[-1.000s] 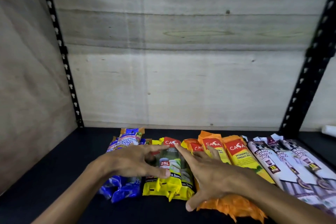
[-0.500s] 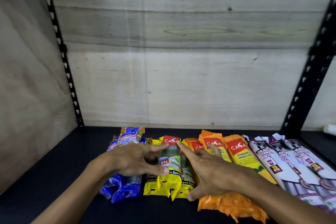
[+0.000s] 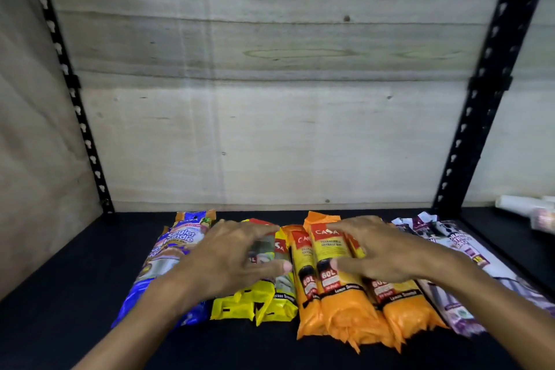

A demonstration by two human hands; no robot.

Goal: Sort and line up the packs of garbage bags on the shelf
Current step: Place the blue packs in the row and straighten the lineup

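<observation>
Packs of garbage bags lie side by side in a row on the black shelf (image 3: 75,279). From the left there are blue packs (image 3: 177,245), yellow packs (image 3: 255,306), three orange packs (image 3: 339,312) and white-and-purple packs (image 3: 468,249). My left hand (image 3: 237,258) rests with spread fingers on top of the yellow packs, its thumb near their right edge. On the orange packs lies my right hand (image 3: 381,249), fingers spread and thumb on the middle pack. Neither hand lifts a pack.
A wooden back panel (image 3: 270,129) closes the shelf behind the row, with a wooden side panel at the left. Black perforated uprights (image 3: 480,99) stand at both back corners. Beyond the right upright lie pale rolls (image 3: 525,210). Bare shelf shows left of the blue packs.
My right hand has moved right, from the edge of the yellow packs onto the orange packs. The orange packs now lie straighter and closer together. My left hand stays on the yellow packs.
</observation>
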